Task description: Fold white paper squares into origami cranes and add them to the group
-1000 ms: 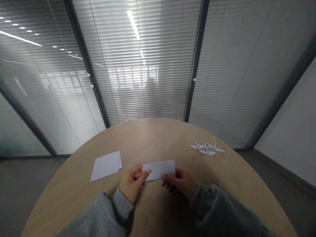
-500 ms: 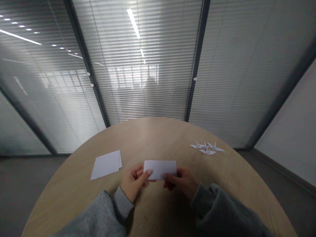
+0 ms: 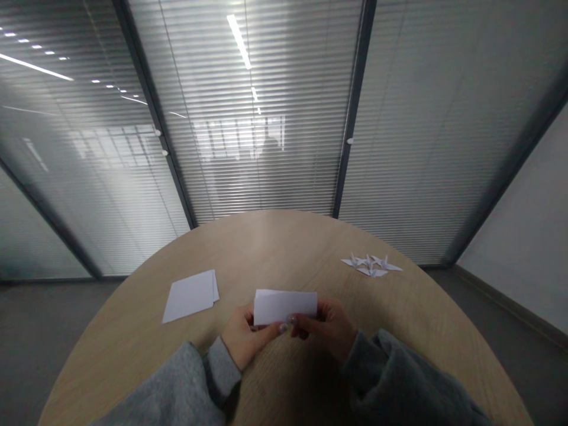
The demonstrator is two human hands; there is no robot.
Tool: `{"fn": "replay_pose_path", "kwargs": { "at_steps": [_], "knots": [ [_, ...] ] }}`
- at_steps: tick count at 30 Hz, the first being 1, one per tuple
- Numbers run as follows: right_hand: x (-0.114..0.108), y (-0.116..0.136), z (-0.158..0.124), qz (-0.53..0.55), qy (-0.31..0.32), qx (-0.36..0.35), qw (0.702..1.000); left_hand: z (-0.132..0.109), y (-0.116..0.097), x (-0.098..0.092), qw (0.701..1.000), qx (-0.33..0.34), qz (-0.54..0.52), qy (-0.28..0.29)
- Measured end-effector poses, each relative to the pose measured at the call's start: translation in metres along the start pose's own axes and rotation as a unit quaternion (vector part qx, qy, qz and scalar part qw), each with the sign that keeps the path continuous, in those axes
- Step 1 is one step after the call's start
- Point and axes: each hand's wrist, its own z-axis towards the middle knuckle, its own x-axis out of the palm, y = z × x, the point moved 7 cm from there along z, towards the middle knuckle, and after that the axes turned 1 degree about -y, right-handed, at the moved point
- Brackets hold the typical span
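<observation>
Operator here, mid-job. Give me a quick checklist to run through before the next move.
1. Grip: left hand and right hand both hold the folded white paper: ok.
2. Folded edges line up: cannot tell; the layers may be slightly offset at the upper left.
3. Crease sharp: cannot tell from this view.
4. Stack of white paper lies on the wooden table, left of the hands and apart from them: ok.
5. Folded paper cranes lie apart from the hands: ok.
</observation>
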Motion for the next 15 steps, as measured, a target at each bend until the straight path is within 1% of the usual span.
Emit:
{"fn": "replay_pose_path", "kwargs": {
  "at_steps": [9, 15],
  "knots": [
    [0.0008, -0.0025, 0.0001, -0.002, 0.005, -0.001, 1.0, 0.0007, 0.0044, -0.0006, 1.0, -0.003, 0.009, 0.006],
    [0.0021, -0.0001, -0.0007, 0.009, 0.007, 0.004, 1.0, 0.001, 0.0036, -0.0036, 0.999, 0.001, 0.044, -0.014]
  ]
}}
